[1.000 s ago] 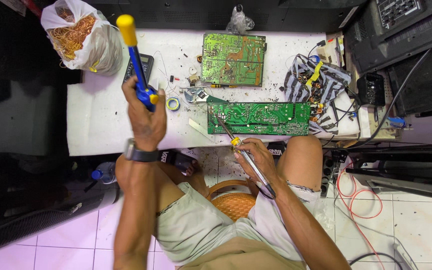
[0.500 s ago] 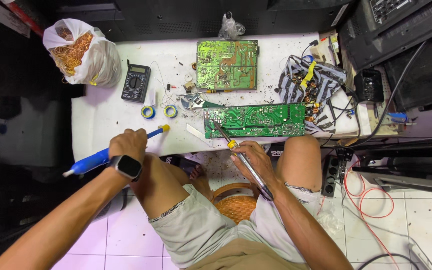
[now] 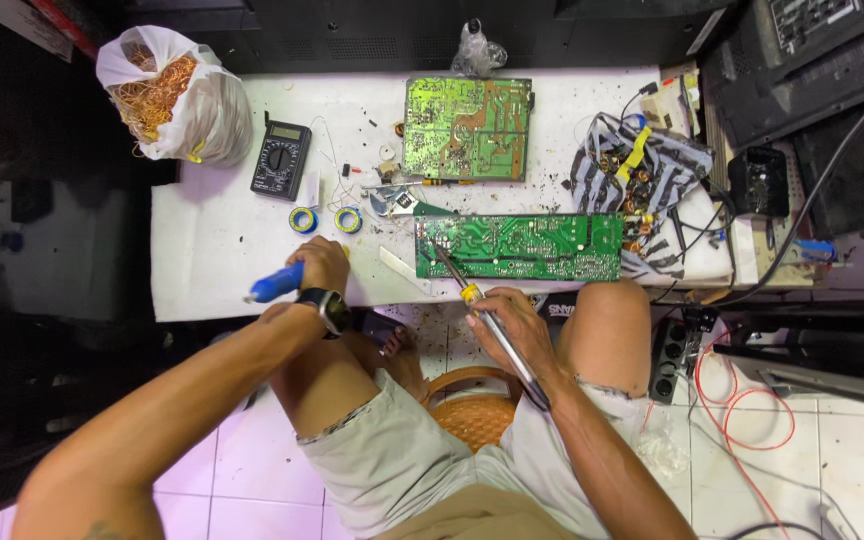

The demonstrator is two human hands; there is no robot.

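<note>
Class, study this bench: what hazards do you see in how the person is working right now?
1. The soldering iron in the right hand has its tip on the long green circuit board, right above a bare knee: a possible burn.
2. The blue-handled tool in the left hand overhangs the white table and could snag.

White worktable [image 3: 212,270], long green circuit board [image 3: 519,247] at its near edge, squarer green board [image 3: 467,128] behind it, black multimeter [image 3: 280,159], two small blue-and-yellow tape rolls [image 3: 303,220], white bag of copper wire [image 3: 167,95] at the far left corner, striped cloth with components [image 3: 632,165] at the right
</note>
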